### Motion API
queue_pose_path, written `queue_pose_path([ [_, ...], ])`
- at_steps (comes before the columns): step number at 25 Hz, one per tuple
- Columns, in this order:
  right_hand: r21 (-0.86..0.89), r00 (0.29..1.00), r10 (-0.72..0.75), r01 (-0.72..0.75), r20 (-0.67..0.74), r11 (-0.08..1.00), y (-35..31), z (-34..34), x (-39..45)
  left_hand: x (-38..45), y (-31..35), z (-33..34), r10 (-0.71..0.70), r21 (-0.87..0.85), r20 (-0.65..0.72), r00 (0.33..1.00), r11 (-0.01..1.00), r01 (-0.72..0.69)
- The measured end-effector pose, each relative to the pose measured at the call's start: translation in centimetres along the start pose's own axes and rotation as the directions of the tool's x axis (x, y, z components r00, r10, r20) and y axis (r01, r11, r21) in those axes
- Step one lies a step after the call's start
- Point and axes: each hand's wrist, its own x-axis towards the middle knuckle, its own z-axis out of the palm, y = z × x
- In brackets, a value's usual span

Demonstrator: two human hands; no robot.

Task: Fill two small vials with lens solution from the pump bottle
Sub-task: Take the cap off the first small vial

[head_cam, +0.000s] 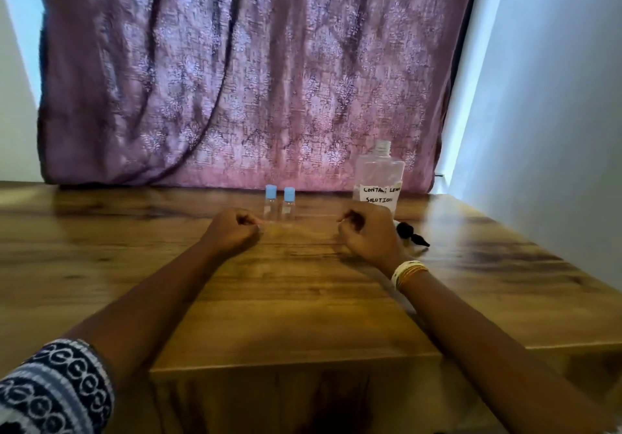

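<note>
Two small clear vials with blue caps, the left vial point(271, 202) and the right vial point(289, 202), stand side by side near the back of the wooden table point(303, 305). To their right stands a clear bottle point(378, 177) with a handwritten "contact lens solution" label and an uncovered threaded neck. A black pump head point(412, 234) lies on the table beside its base. My left hand point(232, 230) rests as a fist just in front and left of the vials. My right hand point(367, 236) is also curled, in front of the bottle. Neither hand visibly holds anything.
A purple patterned curtain point(235, 80) hangs right behind the table. A white wall point(555, 130) runs along the right side. The table's front edge point(296, 364) lies under my forearms.
</note>
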Motion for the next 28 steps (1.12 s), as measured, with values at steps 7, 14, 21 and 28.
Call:
queue_pose_path([
  [7, 0.167, 0.898, 0.342, -0.395, 0.275, 0.903, -1.9, 8.8, 5.0, 1.4, -0.9, 0.8, 0.072, 0.206, 0.077, 0.994, 0.975, -0.086],
  [14, 0.232, 0.850, 0.407, -0.493, 0.334, 0.838, 0.3, 11.0, 5.5, 1.9, -0.7, 1.3, 0.073, -0.082, 0.083, 0.994, 0.994, -0.067],
  [21, 0.128, 0.726, 0.204, -0.374, 0.657, 0.918, -1.5, 8.3, 6.2, 1.3, -0.1, 1.1, 0.082, -0.313, 0.098, 0.992, 0.949, -0.048],
  [28, 0.300, 0.918, 0.228, -0.329, 0.324, 0.895, -3.5, 8.9, 6.3, 0.9, -0.3, 1.1, 0.099, -0.339, 0.198, 0.975, 0.940, -0.027],
])
